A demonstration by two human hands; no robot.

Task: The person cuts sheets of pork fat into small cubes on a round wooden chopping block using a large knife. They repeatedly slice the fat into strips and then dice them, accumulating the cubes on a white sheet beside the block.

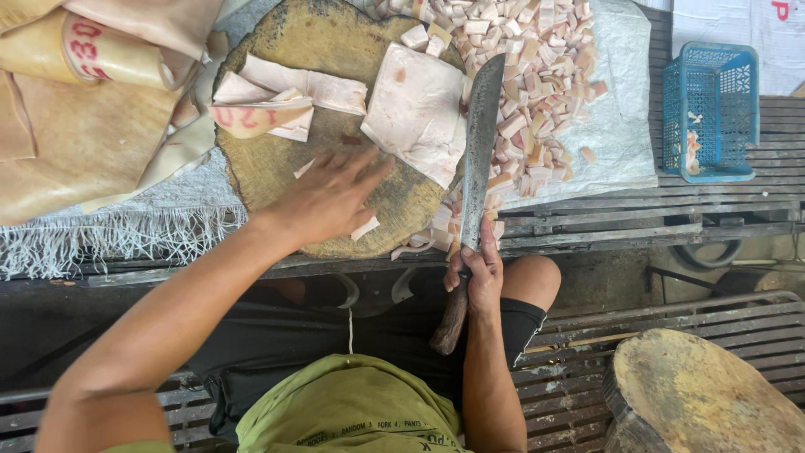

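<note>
My right hand grips the dark wooden handle of a long cleaver. Its blade lies along the right edge of a round wooden chopping block. My left hand rests flat on the block with fingers spread, holding nothing, near a small pale meat scrap. A pale square slab of pork skin and fat lies on the block just left of the blade. More slabs lie on the block's far left.
A heap of cut fat cubes lies on a white sheet right of the block. Large skin sheets are piled at left. A blue plastic basket stands far right. Another wooden block sits on the bench below.
</note>
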